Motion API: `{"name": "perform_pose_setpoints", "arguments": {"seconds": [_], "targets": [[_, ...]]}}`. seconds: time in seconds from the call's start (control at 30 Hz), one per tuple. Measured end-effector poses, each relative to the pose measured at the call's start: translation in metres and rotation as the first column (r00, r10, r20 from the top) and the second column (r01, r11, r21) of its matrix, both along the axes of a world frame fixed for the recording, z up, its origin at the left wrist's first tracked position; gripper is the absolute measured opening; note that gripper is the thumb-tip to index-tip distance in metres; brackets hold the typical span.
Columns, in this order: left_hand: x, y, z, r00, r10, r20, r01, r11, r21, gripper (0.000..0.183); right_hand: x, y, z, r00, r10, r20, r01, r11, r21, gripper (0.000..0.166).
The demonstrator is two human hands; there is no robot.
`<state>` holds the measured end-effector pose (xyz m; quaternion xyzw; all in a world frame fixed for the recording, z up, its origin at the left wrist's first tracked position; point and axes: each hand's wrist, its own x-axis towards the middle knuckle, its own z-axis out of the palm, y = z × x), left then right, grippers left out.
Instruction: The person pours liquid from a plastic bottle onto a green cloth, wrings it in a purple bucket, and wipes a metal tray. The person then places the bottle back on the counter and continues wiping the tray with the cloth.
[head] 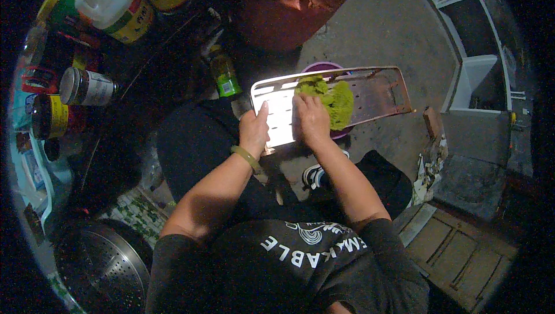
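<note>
A long metal tray with slots [277, 121] lies aslant over a purple basin [326, 66], which shows at the tray's far and near sides. My left hand [256, 129] grips the tray's near left end, thumb on top. On the tray lies a bright green cloth or sponge-like mass [340, 106]; its exact kind is unclear. My right hand [311, 119] presses on its left part, fingers bent over it. Whether the fingers grip it is hidden. Strong light glares off the tray's left half.
Left of the tray stands a green-labelled bottle [227, 82]. Jars [89, 86] and plastic jugs [112, 6] crowd the left side. A reddish bag [282, 14] lies beyond, a perforated steel steamer pan [104, 270] sits lower left, and a white-edged shelf [475, 75] stands right.
</note>
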<state>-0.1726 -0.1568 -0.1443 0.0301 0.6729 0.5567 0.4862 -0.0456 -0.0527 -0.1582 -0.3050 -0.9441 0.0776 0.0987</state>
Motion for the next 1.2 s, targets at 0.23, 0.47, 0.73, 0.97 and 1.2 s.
{"name": "perform_pose_setpoints", "arguments": {"seconds": [0.23, 0.47, 0.73, 0.97, 1.2], "targets": [[0.000, 0.000, -0.004, 0.998, -0.013, -0.058, 0.013, 1.000, -0.003, 0.045, 0.000, -0.041, 0.002, 0.951, 0.308, -0.009, -0.308, 0.951, 0.033, 0.039], [-0.003, 0.001, 0.003, 0.995, -0.065, -0.081, 0.056, 0.993, -0.106, 0.049, 0.006, -0.035, 0.012, 0.958, 0.214, 0.189, -0.223, 0.974, 0.029, 0.041], [0.000, 0.002, -0.004, 0.992, -0.054, -0.117, 0.046, 0.996, -0.072, 0.047, -0.004, -0.027, 0.010, 0.975, 0.201, 0.091, -0.204, 0.979, 0.025, 0.047], [0.000, 0.001, -0.009, 0.998, -0.026, -0.061, 0.024, 0.999, -0.033, 0.047, 0.021, -0.053, 0.016, 0.955, 0.275, 0.111, -0.274, 0.961, -0.033, 0.047], [-0.001, 0.001, 0.003, 0.995, -0.057, -0.076, 0.051, 0.996, -0.075, 0.044, -0.009, -0.032, 0.018, 0.979, 0.190, 0.075, -0.185, 0.980, -0.066, 0.046]]}}
